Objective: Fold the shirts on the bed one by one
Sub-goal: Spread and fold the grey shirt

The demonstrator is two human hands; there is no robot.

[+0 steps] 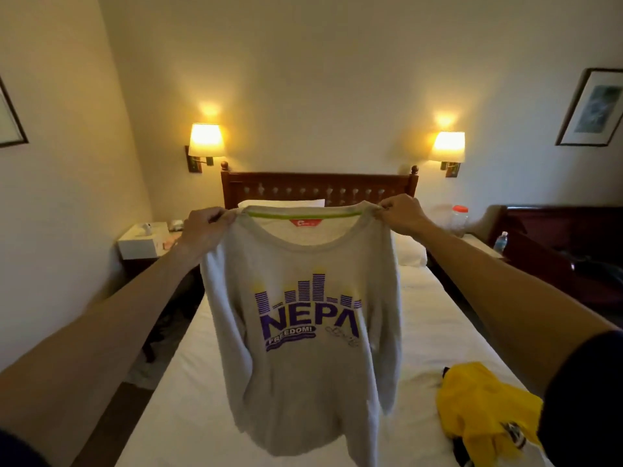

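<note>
Fingers [220, 215] of the left hand [202, 227] pinch the grey shirt [303, 332] at one shoulder, just beside the collar; fingers of the right hand [401, 215] pinch the other shoulder the same way. Both grips are narrow, closed on cloth, w/ arms stretched out in front. Shirt hangs upright in the air above the bed [188, 399], print side facing the camera, collar pulled fairly level, sleeves drooping down along both sides. Hem looks clear of the sheet, though I can't tell by how much.

Step in hand, as I read it: spread this shirt flat before folding. To do it well, keep both pinches at equal height so the collar stays level, give a light shake so the sleeves drop free, then lower it hem first onto the bare sheet in the middle and lay the rest away toward the pillow [411, 251]. Probably best print side down, so the folds end w/ the print on top. Smooth out wrinkles before the first fold.

Yellow shirt [485, 412] lies crumpled on the bed at near right, unfolded, approx. under the right forearm. Keep the grey one well apart from it when laying down, else the sleeve lands on the heap.
</note>
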